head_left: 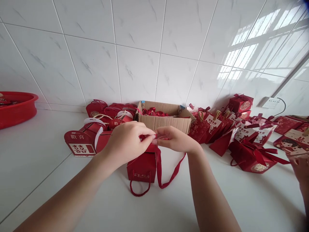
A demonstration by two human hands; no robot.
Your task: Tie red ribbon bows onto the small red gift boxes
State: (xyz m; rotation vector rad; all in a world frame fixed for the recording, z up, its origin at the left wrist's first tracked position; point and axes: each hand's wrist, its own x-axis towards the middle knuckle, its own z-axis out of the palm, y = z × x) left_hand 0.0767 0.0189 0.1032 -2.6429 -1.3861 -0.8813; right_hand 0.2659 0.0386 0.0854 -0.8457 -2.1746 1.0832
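Note:
A red gift box (141, 169) with a rope handle stands on the white counter in front of me. Above it my left hand (131, 137) and my right hand (171, 138) meet, fingertips pinched close together. Between them is a red ribbon (159, 172), its long loop hanging down the right side of the box to the counter. Both hands are closed on the ribbon, by what shows; the exact spot where they grip it is partly hidden by the fingers. My left hand covers part of the box's top.
Behind the hands stands an open cardboard box (166, 124) holding red ribbon pieces. Several red gift boxes (80, 145) lie to its left, more red boxes (258, 158) to its right. A red basin (18, 109) sits far left. Another person's hand (300, 170) shows at the right edge.

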